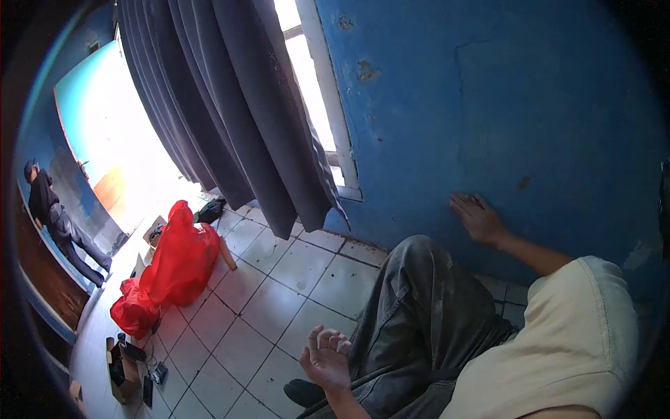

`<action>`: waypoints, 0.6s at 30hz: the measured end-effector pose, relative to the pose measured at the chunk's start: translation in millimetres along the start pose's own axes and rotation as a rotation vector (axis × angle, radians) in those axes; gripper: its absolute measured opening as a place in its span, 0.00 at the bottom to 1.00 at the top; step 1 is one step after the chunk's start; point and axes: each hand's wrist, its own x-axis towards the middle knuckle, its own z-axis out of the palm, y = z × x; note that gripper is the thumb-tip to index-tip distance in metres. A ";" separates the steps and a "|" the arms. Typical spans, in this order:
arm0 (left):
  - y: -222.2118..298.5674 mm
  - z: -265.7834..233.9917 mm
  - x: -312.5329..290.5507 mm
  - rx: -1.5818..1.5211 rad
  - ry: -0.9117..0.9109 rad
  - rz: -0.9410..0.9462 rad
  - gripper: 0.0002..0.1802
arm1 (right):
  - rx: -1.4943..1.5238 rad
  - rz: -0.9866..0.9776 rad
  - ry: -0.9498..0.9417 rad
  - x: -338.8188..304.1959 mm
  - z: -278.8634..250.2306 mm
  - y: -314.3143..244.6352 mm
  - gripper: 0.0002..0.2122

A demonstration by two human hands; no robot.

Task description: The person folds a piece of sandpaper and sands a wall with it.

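My right hand [479, 219] rests against the blue wall [433, 140], below and to the right of the window, with its fingers stretched out along the surface. A small dark patch shows by its fingers; whether this is a gap or a thing is too small to tell. Over the white tiled floor [272, 307], beside my bent legs in grey trousers [419, 307], my left hand [326, 359] is raised with the palm turned up. Its fingers are loosely curled and apart, and nothing is in them.
A dark curtain [230, 105] hangs beside the window frame [322, 91]. Red plastic bags [181, 258] lie on the floor at the left. Near them stands a cardboard box [122, 377] with dark items. Another person [63, 216] stands at the far left, by a bright doorway.
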 end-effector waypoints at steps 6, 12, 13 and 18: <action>-1.0 -5.6 2.7 0.041 0.014 -0.036 0.26 | 0.151 -0.285 0.438 103.9 -27.4 -18.5 0.25; -8.0 -21.2 2.7 0.140 -0.075 -0.055 0.27 | 0.098 -0.369 0.447 127.1 -30.6 -25.5 0.23; -6.4 -27.1 2.0 0.148 -0.090 -0.071 0.27 | 0.089 -0.347 0.445 120.3 -23.5 -17.8 0.23; -10.2 -25.6 8.4 -0.087 -0.296 -0.204 0.25 | 0.017 -0.283 0.230 35.0 -10.9 31.5 0.21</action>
